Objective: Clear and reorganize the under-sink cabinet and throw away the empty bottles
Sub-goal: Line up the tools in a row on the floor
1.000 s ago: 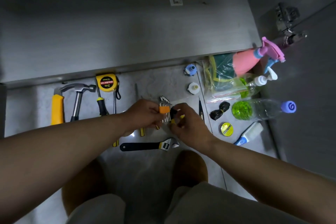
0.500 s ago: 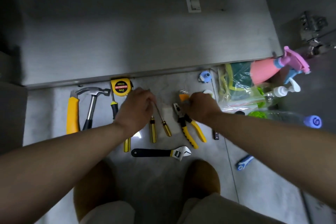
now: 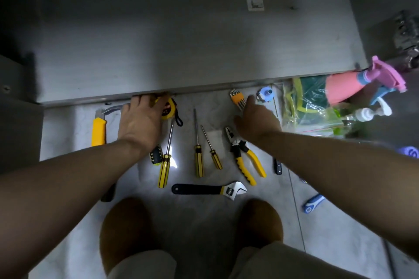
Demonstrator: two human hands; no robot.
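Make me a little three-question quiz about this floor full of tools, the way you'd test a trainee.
1. True or false: the left hand rests on the yellow tape measure.
2. Which tool lies nearest the person's feet: A) the pliers, B) the adjustable wrench, C) the hex key set?
3. Fill in: the right hand reaches toward the orange ____ near the cabinet edge.

Key
1. True: the hand covers part of it, by the hammer.
2. B: it lies crosswise below the three screwdrivers.
3. Hex key set; the fingertips are beside it, though contact is unclear.
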